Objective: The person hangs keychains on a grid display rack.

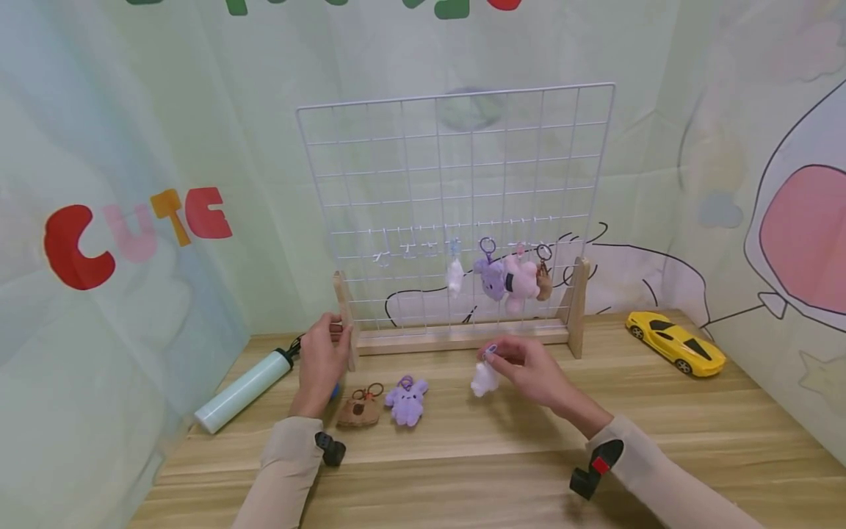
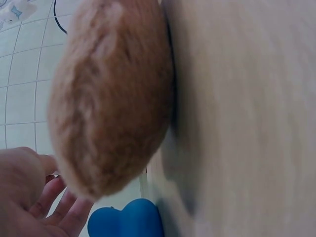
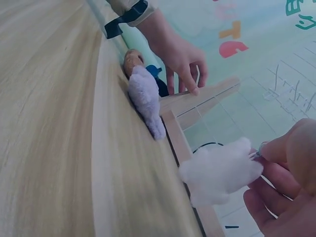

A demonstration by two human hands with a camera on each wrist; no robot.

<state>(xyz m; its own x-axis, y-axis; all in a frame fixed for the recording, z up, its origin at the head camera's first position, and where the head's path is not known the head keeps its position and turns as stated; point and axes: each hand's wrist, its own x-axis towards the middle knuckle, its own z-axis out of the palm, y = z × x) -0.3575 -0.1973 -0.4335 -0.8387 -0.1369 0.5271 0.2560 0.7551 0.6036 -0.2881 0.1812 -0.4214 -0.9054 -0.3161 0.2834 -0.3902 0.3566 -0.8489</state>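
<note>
A brown plush [image 2: 111, 98] bulks closest to our left wrist camera. Before the wire rack [image 1: 423, 342], our right hand [image 1: 532, 369] pinches the white plush [image 1: 485, 380] by its top clip [image 1: 490, 350]; a loose pinch could drop it. We cannot tell whether our left hand [image 1: 322, 361] grips the wooden upright [image 1: 340, 285]; bumping that might sway the hanging plushes [image 1: 522, 278].
</note>
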